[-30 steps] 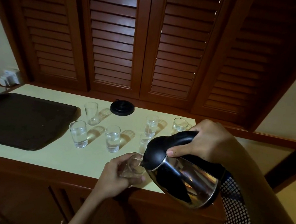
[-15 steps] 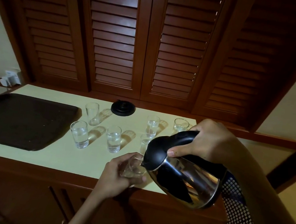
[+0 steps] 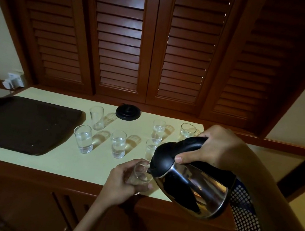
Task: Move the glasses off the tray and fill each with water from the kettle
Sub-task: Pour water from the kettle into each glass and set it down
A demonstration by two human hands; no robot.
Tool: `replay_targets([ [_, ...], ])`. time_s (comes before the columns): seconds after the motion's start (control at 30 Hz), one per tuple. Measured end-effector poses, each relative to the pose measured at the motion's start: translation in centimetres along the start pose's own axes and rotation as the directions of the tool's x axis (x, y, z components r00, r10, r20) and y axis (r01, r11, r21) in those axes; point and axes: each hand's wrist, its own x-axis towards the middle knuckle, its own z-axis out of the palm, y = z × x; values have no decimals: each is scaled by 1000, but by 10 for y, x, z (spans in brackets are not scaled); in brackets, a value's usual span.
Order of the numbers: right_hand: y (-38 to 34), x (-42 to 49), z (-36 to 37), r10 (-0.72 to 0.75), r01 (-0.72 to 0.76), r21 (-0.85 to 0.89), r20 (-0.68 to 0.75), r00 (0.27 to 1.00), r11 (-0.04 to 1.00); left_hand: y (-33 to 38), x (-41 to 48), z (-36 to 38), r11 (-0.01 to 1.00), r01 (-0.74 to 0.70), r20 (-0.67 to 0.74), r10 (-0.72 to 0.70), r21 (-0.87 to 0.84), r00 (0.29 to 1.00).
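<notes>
In the head view, the left hand [image 3: 121, 181] was curled round a tilted glass [image 3: 140, 173], held right of the tray [image 3: 20, 123] at the front edge of the counter [image 3: 54, 160]. Farther right of the tray, the right hand [image 3: 219, 149] gripped the handle of the kettle [image 3: 192, 186], which was tipped with its spout at the glass rim. Six more glasses [image 3: 118, 143] stood off the tray to its right, and a black round base [image 3: 128, 112] sat behind them.

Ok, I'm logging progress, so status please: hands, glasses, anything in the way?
Left hand grips a glass. Right hand grips the tilted kettle, spout at its rim. Other glasses stand off the tray. Nothing blocking.
</notes>
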Motion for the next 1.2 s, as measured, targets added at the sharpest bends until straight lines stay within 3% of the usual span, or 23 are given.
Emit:
replay_targets([
  [1.2, -6, -10, -8, 51, -51, 25, 35, 998, 998, 1, -3, 2, 1000, -23, 4, 23, -6, 1000],
])
